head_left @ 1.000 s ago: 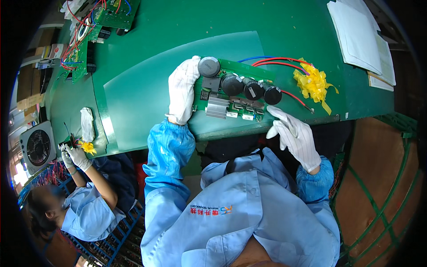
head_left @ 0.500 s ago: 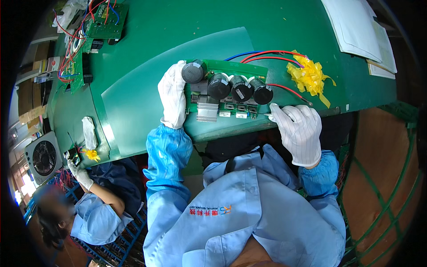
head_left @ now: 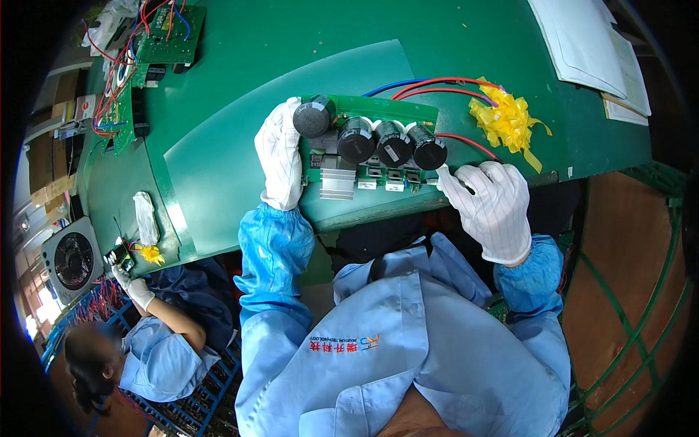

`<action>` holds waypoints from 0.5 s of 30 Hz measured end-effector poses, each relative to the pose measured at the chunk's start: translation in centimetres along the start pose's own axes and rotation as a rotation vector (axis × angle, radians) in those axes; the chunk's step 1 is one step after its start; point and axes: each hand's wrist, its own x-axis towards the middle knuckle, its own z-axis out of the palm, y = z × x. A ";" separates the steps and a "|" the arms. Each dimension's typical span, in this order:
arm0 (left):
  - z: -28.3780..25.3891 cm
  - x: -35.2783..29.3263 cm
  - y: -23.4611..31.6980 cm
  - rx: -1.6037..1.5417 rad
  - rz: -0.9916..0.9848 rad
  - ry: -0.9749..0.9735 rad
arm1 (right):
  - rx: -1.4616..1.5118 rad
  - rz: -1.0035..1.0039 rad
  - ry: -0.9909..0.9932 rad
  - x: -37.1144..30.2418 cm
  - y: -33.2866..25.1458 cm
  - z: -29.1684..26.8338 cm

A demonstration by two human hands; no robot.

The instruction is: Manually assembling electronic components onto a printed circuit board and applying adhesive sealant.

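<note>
A green circuit board (head_left: 397, 109) stands near the table's front edge. It carries several large black capacitors (head_left: 356, 140), a silver heat sink (head_left: 338, 178) and a row of small parts along its near side. My left hand (head_left: 279, 156), in a white striped glove, is closed round the board's left end, with its fingertips hidden. In a matching glove, my right hand (head_left: 489, 207) pinches a thin metal-tipped tool (head_left: 431, 182) at the board's near right corner. The tool's tip is beside a small upright part there; its exact kind is too small to tell.
Red and blue wires (head_left: 415, 84) run from the board to a yellow ribbon bundle (head_left: 504, 120). Papers (head_left: 579, 44) lie at the far right. More wired boards (head_left: 171, 36) sit far left. A co-worker's gloved hand (head_left: 135, 290) works near a fan (head_left: 71, 256).
My right hand has shifted slightly to the right, its fingers more raised and bent, with the tool still at the board's near right corner. The board and my left hand have moved slightly left.
</note>
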 end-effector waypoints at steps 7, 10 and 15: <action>0.8 0.0 1.7 0.141 0.032 0.016 | -0.042 0.044 0.050 -1.3 -0.6 1.0; 0.9 0.0 1.7 0.096 0.010 0.013 | -0.048 0.072 0.053 -1.7 -1.0 0.9; 1.0 0.0 2.1 0.101 0.010 0.008 | -0.067 0.105 0.042 -1.9 -0.9 1.1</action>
